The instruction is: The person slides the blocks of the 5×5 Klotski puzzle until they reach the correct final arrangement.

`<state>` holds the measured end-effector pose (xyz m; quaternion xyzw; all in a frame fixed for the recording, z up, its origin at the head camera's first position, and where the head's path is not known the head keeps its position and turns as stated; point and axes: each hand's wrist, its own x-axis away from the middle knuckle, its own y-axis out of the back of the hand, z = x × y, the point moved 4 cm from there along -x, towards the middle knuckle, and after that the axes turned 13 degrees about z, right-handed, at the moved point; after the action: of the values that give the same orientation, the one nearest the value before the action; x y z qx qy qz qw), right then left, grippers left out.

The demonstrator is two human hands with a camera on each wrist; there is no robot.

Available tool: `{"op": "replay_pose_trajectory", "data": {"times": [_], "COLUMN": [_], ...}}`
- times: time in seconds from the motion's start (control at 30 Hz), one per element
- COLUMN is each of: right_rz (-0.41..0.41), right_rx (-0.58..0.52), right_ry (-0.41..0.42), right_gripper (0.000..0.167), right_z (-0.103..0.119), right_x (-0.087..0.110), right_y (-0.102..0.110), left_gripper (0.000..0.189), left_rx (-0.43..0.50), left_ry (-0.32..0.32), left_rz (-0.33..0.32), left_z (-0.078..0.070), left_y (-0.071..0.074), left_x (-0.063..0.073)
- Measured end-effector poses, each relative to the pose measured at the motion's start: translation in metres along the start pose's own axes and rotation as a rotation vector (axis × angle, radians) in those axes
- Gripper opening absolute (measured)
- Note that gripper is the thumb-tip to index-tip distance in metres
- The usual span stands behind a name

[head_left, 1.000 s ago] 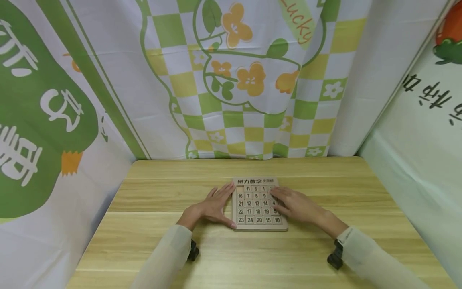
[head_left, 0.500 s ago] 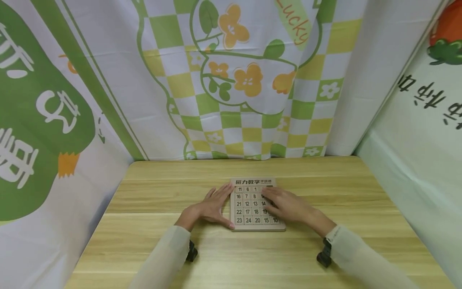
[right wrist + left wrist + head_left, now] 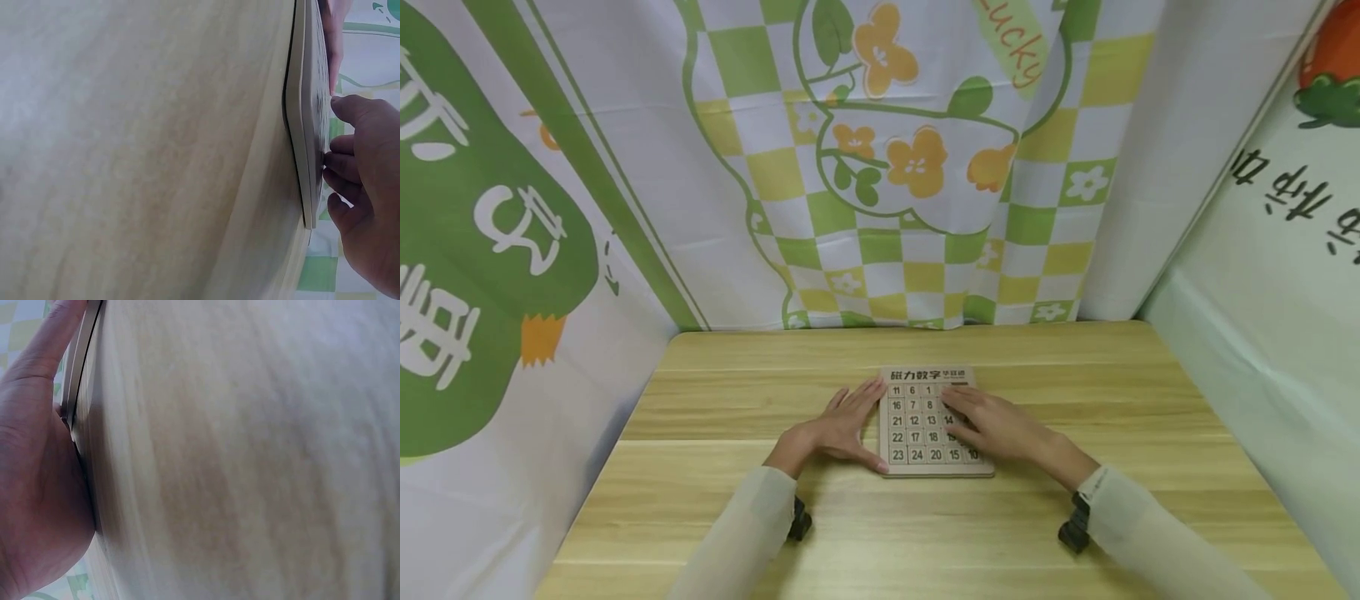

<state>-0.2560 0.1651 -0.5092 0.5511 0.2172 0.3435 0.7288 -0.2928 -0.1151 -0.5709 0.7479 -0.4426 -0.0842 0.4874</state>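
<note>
A sliding number puzzle [image 3: 916, 471] lies flat on the wooden table, its numbered tiles set in a pale frame. Along the frame's left side rests my left hand [image 3: 842, 427], fingertips at the upper left edge and thumb at the lower left corner. In the left wrist view the thumb [image 3: 44, 350] lies by the puzzle's edge. My right hand [image 3: 1003, 423] is over the right columns, its fingertips touching the tiles near the top row and covering several numbers. Bent fingers [image 3: 344, 164] reach the tile face in the right wrist view. A dark gap shows at the top right of the tile area.
The wooden table [image 3: 880, 533] extends around the puzzle on every side. Behind it hangs a green and yellow checked cloth [image 3: 917, 275]. Printed white cloths stand at the left and right. A black wrist camera [image 3: 1075, 525] is strapped to the right sleeve.
Top-row tiles have slid left, so 11 now stands in the left corner and the gap has passed from top left to top right. My right hand shifted left; my left hand stayed on the edge.
</note>
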Motion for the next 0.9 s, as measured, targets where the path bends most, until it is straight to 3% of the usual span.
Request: {"op": "replay_pose_trajectory", "data": {"times": [0.33, 0.63, 0.9], "right_rz": [-0.042, -0.035, -0.039], "right_rx": [-0.016, 0.015, -0.019], "right_ry": [-0.002, -0.008, -0.024], "right_gripper": [0.06, 0.059, 0.059], "right_z": [0.001, 0.004, 0.002], "right_x": [0.02, 0.039, 0.036], "right_y": [0.007, 0.007, 0.007], "left_gripper": [0.147, 0.147, 0.147], "left_rx": [0.04, 0.002, 0.016], "left_ry": [-0.026, -0.003, -0.003], "left_rz": [0.01, 0.002, 0.003], "left_z": [-0.015, -0.005, -0.006], "left_y": [0.009, 0.002, 0.003], "left_x": [0.009, 0.004, 0.004]}}
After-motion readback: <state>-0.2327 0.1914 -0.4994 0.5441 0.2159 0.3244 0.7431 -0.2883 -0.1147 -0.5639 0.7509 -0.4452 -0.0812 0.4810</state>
